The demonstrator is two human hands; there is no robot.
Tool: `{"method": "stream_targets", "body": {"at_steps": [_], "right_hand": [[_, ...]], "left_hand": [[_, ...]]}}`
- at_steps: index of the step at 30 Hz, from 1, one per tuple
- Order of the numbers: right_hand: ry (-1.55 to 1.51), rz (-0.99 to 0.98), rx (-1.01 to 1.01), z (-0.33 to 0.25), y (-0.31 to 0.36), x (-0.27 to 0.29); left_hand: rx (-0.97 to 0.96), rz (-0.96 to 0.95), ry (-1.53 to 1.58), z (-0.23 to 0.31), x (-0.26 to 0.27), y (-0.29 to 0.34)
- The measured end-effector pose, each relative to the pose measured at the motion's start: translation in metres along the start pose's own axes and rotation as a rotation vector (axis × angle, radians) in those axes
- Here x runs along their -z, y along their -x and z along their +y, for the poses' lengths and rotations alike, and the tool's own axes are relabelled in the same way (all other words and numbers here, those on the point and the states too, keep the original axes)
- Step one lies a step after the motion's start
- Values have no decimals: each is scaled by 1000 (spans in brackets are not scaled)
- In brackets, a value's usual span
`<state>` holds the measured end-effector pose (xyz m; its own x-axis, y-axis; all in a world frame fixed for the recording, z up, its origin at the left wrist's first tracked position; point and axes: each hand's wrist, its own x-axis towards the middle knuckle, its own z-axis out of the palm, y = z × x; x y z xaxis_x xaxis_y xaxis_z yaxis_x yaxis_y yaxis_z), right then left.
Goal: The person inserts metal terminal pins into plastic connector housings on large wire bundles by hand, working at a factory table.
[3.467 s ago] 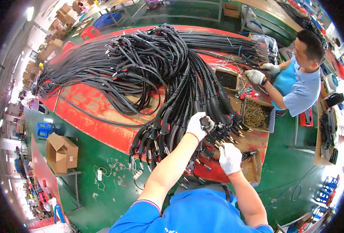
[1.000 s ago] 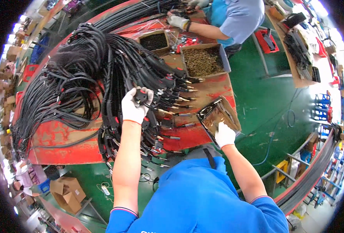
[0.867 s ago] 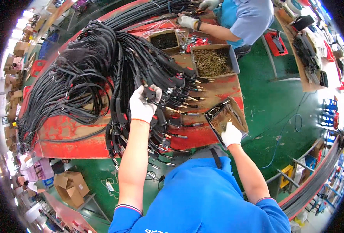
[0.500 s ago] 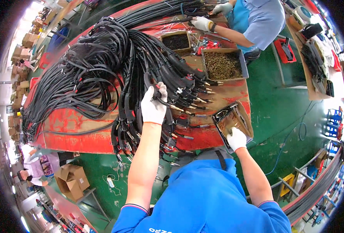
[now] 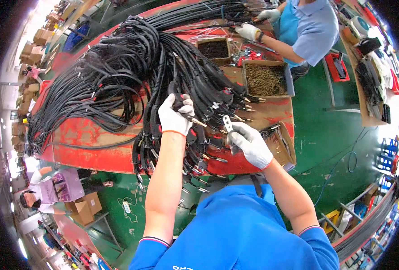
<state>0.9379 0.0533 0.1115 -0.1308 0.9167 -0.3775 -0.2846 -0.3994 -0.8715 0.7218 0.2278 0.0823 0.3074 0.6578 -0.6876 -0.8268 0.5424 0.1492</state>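
My gloved left hand point(image 5: 176, 118) is closed around a black welding torch point(image 5: 178, 100), whose brass-coloured tip point(image 5: 199, 122) sticks out to the right past the fingers. Just right of that tip, my gloved right hand point(image 5: 250, 145) grips a flat silver metal tool with round holes point(image 5: 227, 123); its lower part is hidden in the fingers. Tool and tip are apart. Behind and below both hands lies a thick bundle of black cables point(image 5: 96, 76), with many similar metal-tipped ends fanned toward the right and front of the table.
The red, worn table point(image 5: 91, 155) carries a box of small brass-coloured parts point(image 5: 264, 80), a box of dark bits point(image 5: 213, 49) and an open cardboard box point(image 5: 289, 146) beside my right hand. Across the table, a co-worker's gloved hands point(image 5: 249, 31) handle cables. Another person point(image 5: 51, 186) is at far left.
My right hand has come out of the cardboard box and moved up and left, now with the silver tool. My left hand has shifted slightly, still holding the torch.
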Motion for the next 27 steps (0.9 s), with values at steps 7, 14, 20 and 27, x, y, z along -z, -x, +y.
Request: {"method": "stream_targets", "body": {"at_steps": [7, 14, 20, 27], "right_hand": [[166, -148, 236, -21, -37, -36], [362, -196, 372, -32, -64, -38], [425, -252, 466, -37, -77, -35], [582, -279, 591, -41, -85, -29]], "left_hand": [[123, -139, 16, 17, -5, 9], [120, 0, 110, 27, -9, 3], [204, -59, 119, 34, -10, 1], [150, 39, 42, 34, -17, -4]]}}
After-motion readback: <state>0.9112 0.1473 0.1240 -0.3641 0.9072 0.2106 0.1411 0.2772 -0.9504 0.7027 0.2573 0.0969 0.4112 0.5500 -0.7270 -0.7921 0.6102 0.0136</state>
